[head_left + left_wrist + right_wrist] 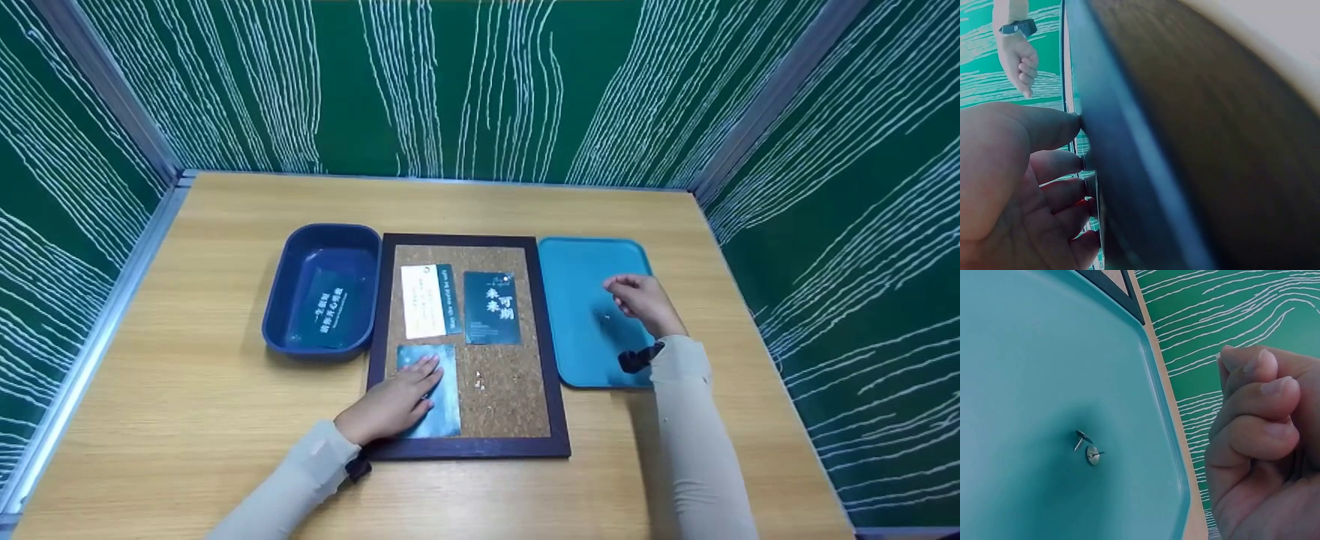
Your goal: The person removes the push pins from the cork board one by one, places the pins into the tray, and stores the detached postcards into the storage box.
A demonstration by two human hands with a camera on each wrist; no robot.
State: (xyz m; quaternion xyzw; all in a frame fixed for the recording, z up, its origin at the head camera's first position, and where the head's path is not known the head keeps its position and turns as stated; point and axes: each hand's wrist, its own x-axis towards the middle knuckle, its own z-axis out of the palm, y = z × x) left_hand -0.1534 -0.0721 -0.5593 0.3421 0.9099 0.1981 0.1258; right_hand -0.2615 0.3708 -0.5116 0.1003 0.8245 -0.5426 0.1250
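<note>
The left hand (394, 401), fingers extended, rests on a glossy blue card (448, 405), near-left on the dark-framed corkboard (510, 412), whose dark-teal card (492, 309) reads "未来可期". Right of the board, the right hand (641, 301) curls closed over a turquoise tray (585, 274); whether it pinches anything, I can't tell.

Left hand (391, 403) on blue card (444, 411) (atop corkboard (514, 409)).

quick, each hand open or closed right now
Left hand: open, resting on a card.
Right hand: closed, over the tray; can't tell if it holds anything.
</note>
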